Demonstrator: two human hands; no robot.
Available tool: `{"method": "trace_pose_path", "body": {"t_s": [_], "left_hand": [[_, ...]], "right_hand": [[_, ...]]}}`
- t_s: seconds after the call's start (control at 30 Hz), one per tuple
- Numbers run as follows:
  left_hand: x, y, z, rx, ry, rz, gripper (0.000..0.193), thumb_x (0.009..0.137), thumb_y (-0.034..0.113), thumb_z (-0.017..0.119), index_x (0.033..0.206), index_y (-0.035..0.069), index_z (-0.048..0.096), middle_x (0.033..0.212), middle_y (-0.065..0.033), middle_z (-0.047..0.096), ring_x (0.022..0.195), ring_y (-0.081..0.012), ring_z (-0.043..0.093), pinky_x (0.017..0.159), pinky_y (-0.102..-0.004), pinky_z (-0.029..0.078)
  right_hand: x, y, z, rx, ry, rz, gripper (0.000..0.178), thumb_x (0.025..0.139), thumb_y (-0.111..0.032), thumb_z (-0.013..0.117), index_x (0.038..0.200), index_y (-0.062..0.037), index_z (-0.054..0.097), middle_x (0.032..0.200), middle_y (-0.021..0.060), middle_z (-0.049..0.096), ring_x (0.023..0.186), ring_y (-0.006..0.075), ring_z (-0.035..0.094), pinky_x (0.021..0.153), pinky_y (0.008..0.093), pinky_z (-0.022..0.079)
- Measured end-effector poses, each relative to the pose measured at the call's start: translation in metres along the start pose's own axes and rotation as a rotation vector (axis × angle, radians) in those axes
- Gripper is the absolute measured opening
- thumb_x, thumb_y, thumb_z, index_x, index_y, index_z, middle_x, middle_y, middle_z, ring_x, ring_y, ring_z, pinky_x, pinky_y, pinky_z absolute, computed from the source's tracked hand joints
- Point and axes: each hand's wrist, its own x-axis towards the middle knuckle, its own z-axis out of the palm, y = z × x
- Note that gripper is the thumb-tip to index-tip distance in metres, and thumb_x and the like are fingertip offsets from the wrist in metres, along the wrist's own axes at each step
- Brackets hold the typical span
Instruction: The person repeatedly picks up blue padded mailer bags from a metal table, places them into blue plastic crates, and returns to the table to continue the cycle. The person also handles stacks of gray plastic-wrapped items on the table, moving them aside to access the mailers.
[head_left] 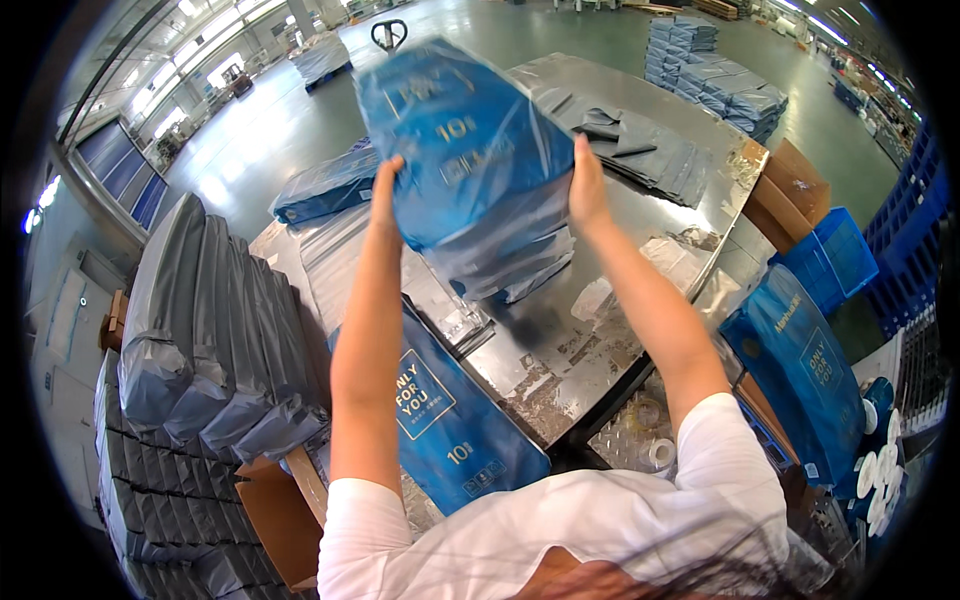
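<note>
Between my two hands is a large blue plastic package [470,150] with pale printing, held up over the metal-topped table [560,370]. My left hand [387,188] grips its left side and my right hand [588,190] its right side. The package's lower end is greyish, creased and blurred by motion. Another blue package [465,455] lies below my left forearm at the table's near edge. Beyond my left hand, a further blue package [325,188] rests at the far left of the table. Flat grey plastic bags [655,160] lie on the table to the right of the held package.
Stacked grey wrapped bundles [225,330] rise at the left, beside an open cardboard box [280,515]. At the right are a blue crate [830,260], a cardboard box [788,195] and a blue package [795,370]. A tape roll [661,453] lies near the table's edge.
</note>
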Motion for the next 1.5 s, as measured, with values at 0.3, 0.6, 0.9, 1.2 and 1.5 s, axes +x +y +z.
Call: {"method": "trace_pose_path", "body": {"t_s": [0.3,0.6,0.9,1.2,1.5], "left_hand": [[-0.048,-0.037,-0.078,0.621,0.234,0.099,0.063,0.088,0.048,0.04,0.134,0.006,0.032,0.138,-0.0094,0.033,0.129,-0.0222,0.027,0.105,-0.0299,0.015],[-0.398,-0.148,-0.23,0.368,0.845,-0.138,0.059,0.091,0.047,0.034,0.13,0.003,0.035,0.131,-0.0084,0.04,0.117,-0.0212,0.041,0.101,-0.0329,0.029],[-0.44,-0.2,-0.144,0.049,0.755,-0.19,0.069,0.089,0.054,0.03,0.136,0.004,0.021,0.137,-0.0125,0.029,0.123,-0.0248,0.03,0.101,-0.0394,0.028],[-0.352,-0.136,-0.283,1.297,0.807,0.302,0.017,0.078,0.002,0.053,0.095,-0.001,0.056,0.095,-0.0149,0.057,0.085,-0.0247,0.055,0.074,-0.0331,0.044],[-0.243,-0.118,-0.395,1.969,0.367,0.037,0.01,0.072,0.006,0.051,0.08,0.005,0.057,0.08,-0.0135,0.058,0.071,-0.0325,0.058,0.064,-0.04,0.047]], "right_hand": [[-0.069,0.084,-0.016,-0.062,0.325,0.031,0.031,0.095,-0.024,0.03,0.106,-0.0018,0.049,0.102,0.007,0.053,0.096,0.0184,0.049,0.084,0.0301,0.036],[-0.337,0.111,0.022,0.257,-0.555,0.985,0.049,0.093,-0.032,0.04,0.131,-0.0024,0.033,0.13,0.0103,0.041,0.119,0.0198,0.04,0.097,0.0311,0.032],[-0.378,0.059,0.026,0.377,-0.66,1.238,0.054,0.091,-0.024,0.04,0.137,-0.0018,0.02,0.132,0.0134,0.036,0.114,0.0205,0.043,0.094,0.031,0.036],[-0.273,0.203,0.109,-0.24,-0.729,0.528,0.026,0.088,-0.005,0.038,0.11,-0.0014,0.05,0.09,0.0093,0.059,0.078,0.0173,0.057,0.07,0.0281,0.046],[-0.215,0.277,0.214,-0.915,-1.264,-0.257,0.022,0.077,-0.02,0.05,0.094,-0.0083,0.056,0.091,0.0119,0.062,0.082,0.0333,0.058,0.07,0.0404,0.046]]}}
